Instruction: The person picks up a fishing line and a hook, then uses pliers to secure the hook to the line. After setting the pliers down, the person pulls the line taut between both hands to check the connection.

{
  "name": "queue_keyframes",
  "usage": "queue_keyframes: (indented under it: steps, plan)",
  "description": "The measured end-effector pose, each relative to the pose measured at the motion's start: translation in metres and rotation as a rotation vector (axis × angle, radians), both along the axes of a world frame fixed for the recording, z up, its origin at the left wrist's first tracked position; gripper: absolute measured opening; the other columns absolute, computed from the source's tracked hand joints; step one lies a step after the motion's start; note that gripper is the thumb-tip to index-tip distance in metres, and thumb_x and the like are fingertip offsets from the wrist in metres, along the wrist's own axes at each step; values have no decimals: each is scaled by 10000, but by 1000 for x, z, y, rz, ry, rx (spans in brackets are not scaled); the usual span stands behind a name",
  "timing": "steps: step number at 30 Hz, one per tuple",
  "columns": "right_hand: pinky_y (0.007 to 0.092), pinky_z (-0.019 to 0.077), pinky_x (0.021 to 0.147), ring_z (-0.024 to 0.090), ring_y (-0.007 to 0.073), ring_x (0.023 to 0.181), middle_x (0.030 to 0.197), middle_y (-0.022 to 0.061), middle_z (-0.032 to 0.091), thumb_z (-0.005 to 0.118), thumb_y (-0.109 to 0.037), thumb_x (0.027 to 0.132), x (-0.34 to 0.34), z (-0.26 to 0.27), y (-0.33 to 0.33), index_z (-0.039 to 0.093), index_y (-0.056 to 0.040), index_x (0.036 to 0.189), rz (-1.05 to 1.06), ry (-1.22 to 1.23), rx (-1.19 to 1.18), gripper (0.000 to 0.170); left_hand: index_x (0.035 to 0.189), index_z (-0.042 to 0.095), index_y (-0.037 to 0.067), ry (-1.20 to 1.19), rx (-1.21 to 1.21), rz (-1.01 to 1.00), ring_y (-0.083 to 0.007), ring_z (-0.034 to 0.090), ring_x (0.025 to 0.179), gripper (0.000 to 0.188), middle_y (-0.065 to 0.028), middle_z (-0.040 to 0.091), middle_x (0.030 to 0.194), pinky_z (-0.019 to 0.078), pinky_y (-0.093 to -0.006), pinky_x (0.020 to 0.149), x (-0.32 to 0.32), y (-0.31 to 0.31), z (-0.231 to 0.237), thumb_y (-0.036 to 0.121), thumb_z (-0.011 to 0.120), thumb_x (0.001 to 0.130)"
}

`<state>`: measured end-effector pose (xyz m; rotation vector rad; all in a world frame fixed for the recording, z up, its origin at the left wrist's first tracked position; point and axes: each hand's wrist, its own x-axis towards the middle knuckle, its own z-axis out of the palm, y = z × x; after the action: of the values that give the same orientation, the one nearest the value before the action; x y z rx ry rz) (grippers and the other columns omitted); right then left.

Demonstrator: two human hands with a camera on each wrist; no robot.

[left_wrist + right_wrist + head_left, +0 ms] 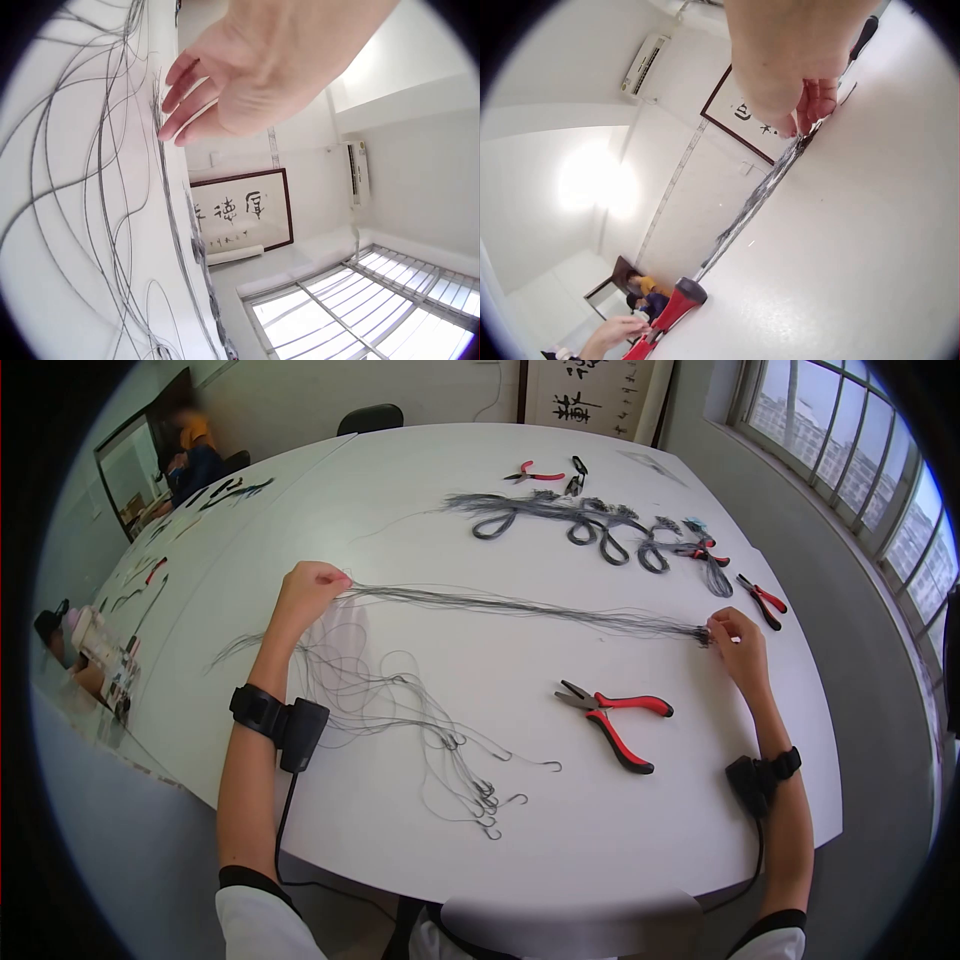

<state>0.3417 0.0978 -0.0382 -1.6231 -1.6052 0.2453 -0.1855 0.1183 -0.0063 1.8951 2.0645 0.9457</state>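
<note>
Pinches one end of a dark bundle (520,605) in the left hand (312,592), the other in the right hand (738,648), across the tabletop (700,810), beyond red-handled pliers (599,709).

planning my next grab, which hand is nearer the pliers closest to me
Your right hand, beyond the pliers to their right; your left hand is much farther off, to their left.

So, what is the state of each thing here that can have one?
Strand bundle, drawn straight.
Left hand, pinching one end.
Right hand, pinching the other.
Front pliers, handles spread.
Right-side pliers, handles spread.
Back pliers, handles spread.
Hooked strands, loose, overlapping.
Looped bundles, lying down.
</note>
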Motion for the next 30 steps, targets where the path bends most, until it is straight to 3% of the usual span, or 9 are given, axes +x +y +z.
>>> queue_keyframes:
  steps: [7,10,12,14,16,20,23,30]
  plan:
    - [271,466,680,607,140,691,726,61,631,654,-71,763,2,0,-2,603,-8,824,4,-15,24,102,805,703,94,323,6,164,-251,609,935,173,-86,675,830,426,-306,837,11,-10,7,247,675,730]
    - [240,449,567,581,104,668,727,44,618,631,-78,799,5,-3,2,590,-18,873,-12,16,-20,104,813,694,82,478,196,148,-260,591,976,177,-95,668,822,412,-325,867,14,-10,1,237,682,727]
    - [219,430,505,562,79,649,737,31,613,616,-83,820,1,-1,0,583,-18,895,-20,53,-38,104,825,683,62,259,389,-163,-232,598,937,178,-93,667,842,425,-335,860,22,-11,4,222,670,748]
    - [237,442,509,576,99,655,780,38,609,621,-130,835,-14,8,-10,595,-6,836,-81,174,53,126,867,670,36,37,-17,-347,-209,599,931,161,-92,660,931,434,-318,881,57,-29,34,165,661,771]
    - [238,442,521,573,99,645,785,38,603,618,-139,842,-5,1,-5,595,4,819,-93,130,86,146,876,663,26,-14,-195,-582,-189,602,878,174,-85,661,915,449,-300,843,91,-46,42,172,659,781]
    - [239,436,552,571,109,625,770,48,589,610,-148,857,-14,8,-9,585,29,770,-52,-32,174,199,854,651,29,17,-313,-963,-220,577,883,173,-91,641,861,451,-312,809,146,-81,31,192,645,798]
    - [245,430,563,571,117,617,769,61,589,612,-151,860,-35,12,-17,576,37,761,33,2,237,216,781,635,28,50,-225,-1132,-233,553,854,152,-88,611,787,449,-328,789,169,-92,14,178,631,797]
    - [247,425,575,549,149,649,726,69,593,583,7,817,-84,28,-46,572,22,756,287,-32,346,63,785,608,33,324,-132,-1196,-221,533,791,96,-61,588,759,446,-329,738,182,-94,4,127,606,772]
